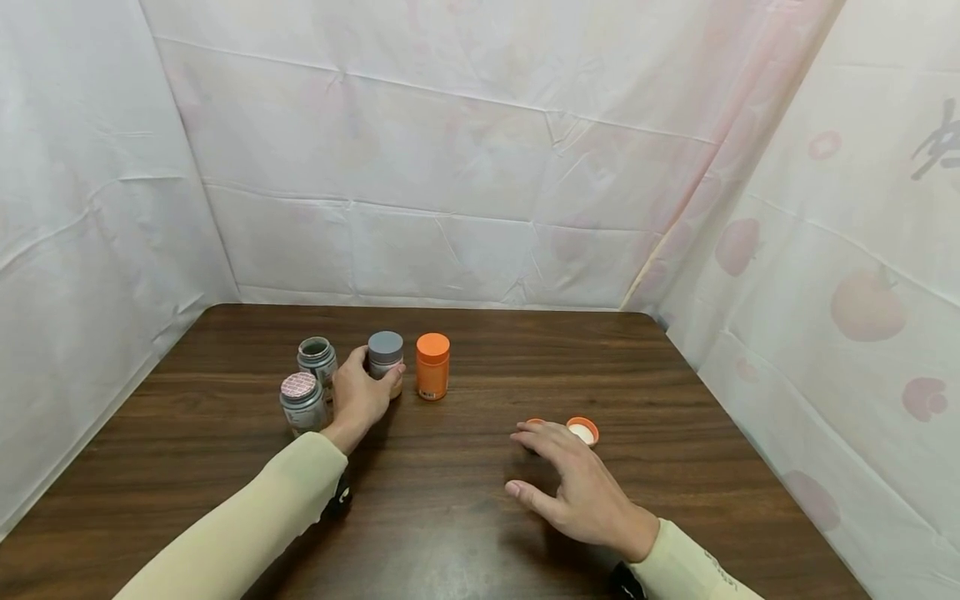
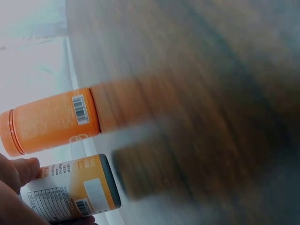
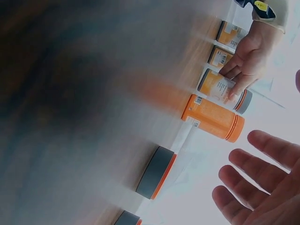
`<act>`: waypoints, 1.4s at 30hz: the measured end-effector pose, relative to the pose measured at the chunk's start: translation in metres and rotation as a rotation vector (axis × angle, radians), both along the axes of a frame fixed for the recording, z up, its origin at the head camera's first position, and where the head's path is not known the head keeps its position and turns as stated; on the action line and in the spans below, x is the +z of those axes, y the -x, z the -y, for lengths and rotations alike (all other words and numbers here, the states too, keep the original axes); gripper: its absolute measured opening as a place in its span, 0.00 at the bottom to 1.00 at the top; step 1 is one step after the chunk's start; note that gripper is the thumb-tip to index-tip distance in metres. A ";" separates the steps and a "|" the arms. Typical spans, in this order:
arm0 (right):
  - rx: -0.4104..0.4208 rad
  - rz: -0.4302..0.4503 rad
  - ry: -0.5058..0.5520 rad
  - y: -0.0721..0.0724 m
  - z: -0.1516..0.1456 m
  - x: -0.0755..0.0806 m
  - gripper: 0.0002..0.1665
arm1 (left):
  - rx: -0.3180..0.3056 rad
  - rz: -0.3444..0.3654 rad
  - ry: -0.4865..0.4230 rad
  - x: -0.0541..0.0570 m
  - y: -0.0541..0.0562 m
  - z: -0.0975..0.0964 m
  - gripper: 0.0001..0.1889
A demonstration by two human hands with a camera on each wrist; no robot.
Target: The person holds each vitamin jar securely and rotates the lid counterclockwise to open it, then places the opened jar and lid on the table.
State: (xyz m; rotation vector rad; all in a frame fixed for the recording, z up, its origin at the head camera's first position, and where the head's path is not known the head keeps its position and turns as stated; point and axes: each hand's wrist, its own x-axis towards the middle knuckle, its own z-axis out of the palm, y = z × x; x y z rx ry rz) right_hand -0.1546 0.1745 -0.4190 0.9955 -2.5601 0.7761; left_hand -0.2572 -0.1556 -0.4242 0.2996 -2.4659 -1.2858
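My left hand [image 1: 362, 393] grips a pill bottle with a grey cap [image 1: 386, 348], thumb and fingers around its sides. Its white and yellow label [image 2: 70, 190] shows in the left wrist view. Just right of it stands an orange bottle [image 1: 432, 368] with its orange cap on. Two uncapped bottles stand left of the hand: one has an open mouth [image 1: 317, 352], the nearer one a printed seal [image 1: 300, 386] over its top. Fingers spread, my right hand [image 1: 577, 487] hovers empty over the table, its fingertips partly covering a cap [image 1: 536, 421].
Another upturned cap [image 1: 583, 430], white inside with an orange rim, lies just beyond the right hand. In the right wrist view a cap's side [image 3: 157, 172] looks dark grey. White sheeting [image 1: 450, 167] hangs behind and beside the brown wooden table [image 1: 465, 533].
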 end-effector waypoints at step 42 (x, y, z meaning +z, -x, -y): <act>-0.017 -0.021 0.011 0.004 0.003 -0.001 0.33 | -0.183 -0.114 0.128 0.003 -0.053 -0.004 0.31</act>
